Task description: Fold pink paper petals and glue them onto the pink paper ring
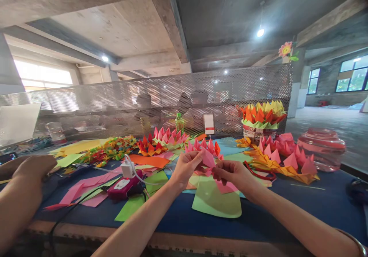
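Between my two hands is a small pink folded paper piece (208,158), raised over the table. My left hand (186,169) pinches it with thumb and fingers from the left. The fingers of my right hand (234,174) are closed at its lower right corner. Below lies a sheet of light green paper (217,199), with a pink sheet (225,187) partly on it. Just behind my hands stand pink folded paper petals (198,145). Red-handled scissors (260,172) lie to the right of my right hand, partly hidden by it.
A purple power strip (126,186) with a white plug (127,169) sits left, its black cable running off the front edge. Finished paper flowers (261,113) fill a basket at back right, near a clear pink jar (321,149). Another person's arm (21,195) reaches in at far left.
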Available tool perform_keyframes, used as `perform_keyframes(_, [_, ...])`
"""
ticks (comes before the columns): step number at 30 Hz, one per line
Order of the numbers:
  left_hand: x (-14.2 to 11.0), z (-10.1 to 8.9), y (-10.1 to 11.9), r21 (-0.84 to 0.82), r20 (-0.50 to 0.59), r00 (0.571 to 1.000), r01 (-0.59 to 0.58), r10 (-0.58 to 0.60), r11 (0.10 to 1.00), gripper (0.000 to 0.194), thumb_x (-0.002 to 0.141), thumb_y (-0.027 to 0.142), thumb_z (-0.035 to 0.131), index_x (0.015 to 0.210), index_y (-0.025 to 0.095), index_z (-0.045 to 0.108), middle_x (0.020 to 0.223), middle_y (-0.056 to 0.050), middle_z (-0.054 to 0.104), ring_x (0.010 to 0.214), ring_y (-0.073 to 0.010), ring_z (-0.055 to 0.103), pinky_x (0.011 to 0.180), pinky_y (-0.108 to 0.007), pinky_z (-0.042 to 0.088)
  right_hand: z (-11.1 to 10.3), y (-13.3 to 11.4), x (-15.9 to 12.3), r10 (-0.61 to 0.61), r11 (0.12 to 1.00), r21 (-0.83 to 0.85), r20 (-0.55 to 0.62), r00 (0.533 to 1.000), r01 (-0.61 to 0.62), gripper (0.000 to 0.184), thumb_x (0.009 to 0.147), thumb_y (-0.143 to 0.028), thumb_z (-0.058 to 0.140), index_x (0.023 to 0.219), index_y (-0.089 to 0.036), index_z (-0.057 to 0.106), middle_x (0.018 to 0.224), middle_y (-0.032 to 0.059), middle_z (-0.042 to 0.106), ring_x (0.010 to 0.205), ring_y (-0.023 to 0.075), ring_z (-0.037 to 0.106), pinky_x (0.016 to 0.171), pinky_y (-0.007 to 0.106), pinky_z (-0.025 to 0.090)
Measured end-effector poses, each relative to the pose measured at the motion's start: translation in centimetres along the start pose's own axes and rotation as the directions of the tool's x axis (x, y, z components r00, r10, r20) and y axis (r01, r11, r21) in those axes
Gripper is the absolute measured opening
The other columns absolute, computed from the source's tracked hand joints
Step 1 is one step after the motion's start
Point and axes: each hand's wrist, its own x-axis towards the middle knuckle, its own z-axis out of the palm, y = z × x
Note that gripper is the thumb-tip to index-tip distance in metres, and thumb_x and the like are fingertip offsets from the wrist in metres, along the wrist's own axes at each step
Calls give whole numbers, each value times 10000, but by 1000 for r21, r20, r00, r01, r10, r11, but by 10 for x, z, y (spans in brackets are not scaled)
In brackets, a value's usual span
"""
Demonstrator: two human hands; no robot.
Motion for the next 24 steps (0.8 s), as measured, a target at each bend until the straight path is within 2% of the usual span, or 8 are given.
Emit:
perform_keyframes(4, [0,-1,-1,27,2,1000,-19,19,999,315,682,377,785,833,103,746,732,-69,724,618,-128,631,600,-216,511,0,-2,0,8,1000,-9,-9,1000,-8,404,788,-560,646,692,-169,616,671,8,624,535,102,500,526,236,378])
perform_keyframes(9, [1,0,0,49,-25,1000,-15,16,999,271,672,341,790,785,99,746,682,-54,713,578,-112,615,587,-208,508,0,-1,-1,2,999,-37,10,1000,-1,384,805,-543,635,730,-166,631,719,18,649,548,101,509,538,237,384])
perform_keyframes(19, [1,0,0,63,-24,1000,-4,5,998,332,725,420,741,758,89,734,675,-64,711,549,-106,614,580,-206,513,-1,3,0,-34,986,-162,17,999,36,399,846,-552,566,723,-173,563,656,8,623,521,99,506,496,219,376])
perform_keyframes(24, [1,-2,1,89,15,1000,15,-16,996,354,713,433,746,796,89,738,711,-71,717,591,-119,628,586,-208,517,-4,5,2,-110,948,-300,16,994,110,363,882,-500,538,723,-175,567,642,1,622,536,108,519,494,215,375])
